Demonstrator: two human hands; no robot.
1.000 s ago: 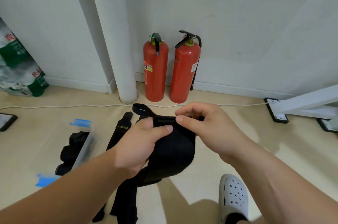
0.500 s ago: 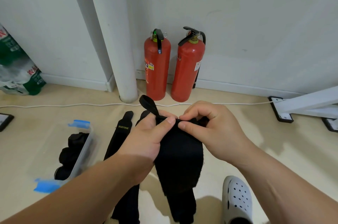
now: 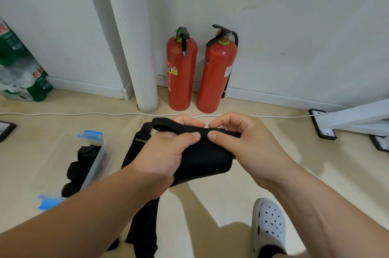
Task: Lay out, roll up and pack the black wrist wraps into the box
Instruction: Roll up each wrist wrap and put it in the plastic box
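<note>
A black wrist wrap (image 3: 205,156) hangs in the air in front of me, its top edge folded over and its thumb loop sticking out to the left. My left hand (image 3: 164,154) pinches that top edge from the left, and my right hand (image 3: 246,144) pinches it from the right. Another black wrap (image 3: 139,146) with yellow lettering lies flat on the floor below, partly hidden by my left arm. To the left on the floor stands a clear plastic box (image 3: 94,165) with blue clips, holding several rolled black wraps.
Two red fire extinguishers (image 3: 182,72) stand against the wall beside a white pipe (image 3: 134,47). A white cable (image 3: 84,114) runs across the floor. A white table foot (image 3: 347,118) is at the right. My white clog (image 3: 268,226) is at bottom right. Packaged bottles (image 3: 19,68) sit at far left.
Both hands have turned the wrap's top edge over and drawn it up, so less of it hangs down. The thumb loop now lies flatter to the left.
</note>
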